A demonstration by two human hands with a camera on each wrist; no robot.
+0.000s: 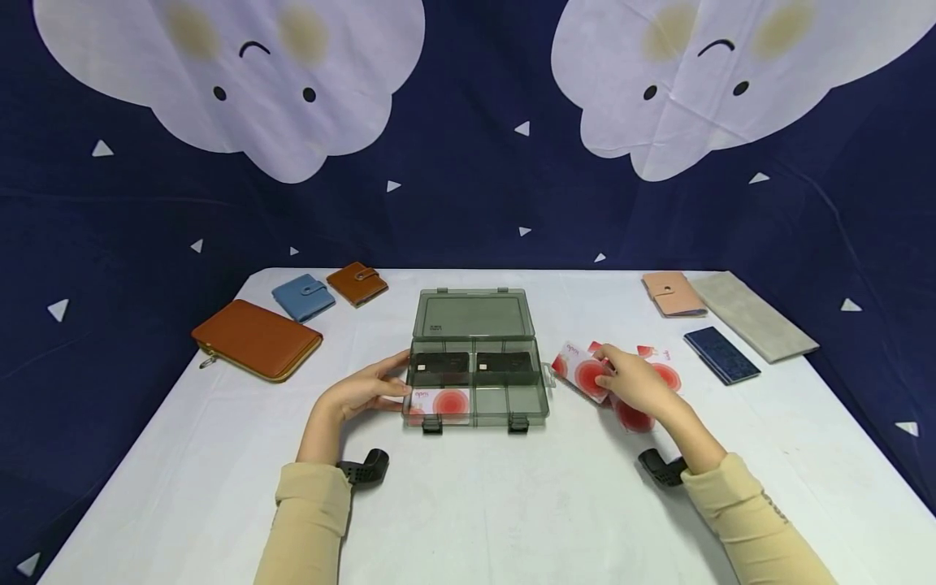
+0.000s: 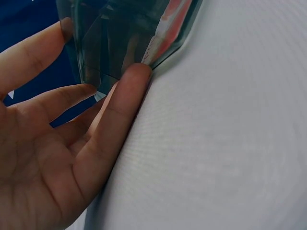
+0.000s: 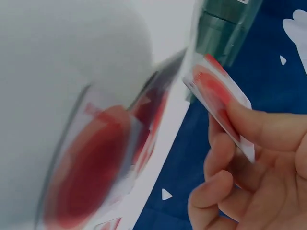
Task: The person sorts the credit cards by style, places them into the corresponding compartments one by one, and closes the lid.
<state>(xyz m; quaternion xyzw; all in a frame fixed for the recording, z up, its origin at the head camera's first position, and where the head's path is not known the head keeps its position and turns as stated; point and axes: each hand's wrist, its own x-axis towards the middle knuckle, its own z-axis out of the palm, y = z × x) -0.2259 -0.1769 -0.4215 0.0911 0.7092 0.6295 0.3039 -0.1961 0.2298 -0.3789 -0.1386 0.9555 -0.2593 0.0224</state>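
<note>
A smoky clear plastic organizer box (image 1: 475, 357) stands open mid-table, its lid tilted back. Dark cards fill its two rear compartments; a white card with a red circle (image 1: 441, 401) lies in the front left one. My left hand (image 1: 373, 384) rests against the box's left side with straight fingers (image 2: 122, 103) touching its wall (image 2: 103, 38). Right of the box, my right hand (image 1: 634, 375) pinches a white-and-red card (image 1: 581, 370), seen also as the card (image 3: 218, 96) in the right wrist view. More red-circle cards (image 1: 661, 370) lie under and beside that hand.
On the white table (image 1: 468, 504): a brown zip pouch (image 1: 256, 339), a blue wallet (image 1: 303, 296) and a brown wallet (image 1: 357, 283) at the back left; a pink wallet (image 1: 673, 293), a grey pouch (image 1: 753, 315) and a dark blue holder (image 1: 721, 355) at the back right.
</note>
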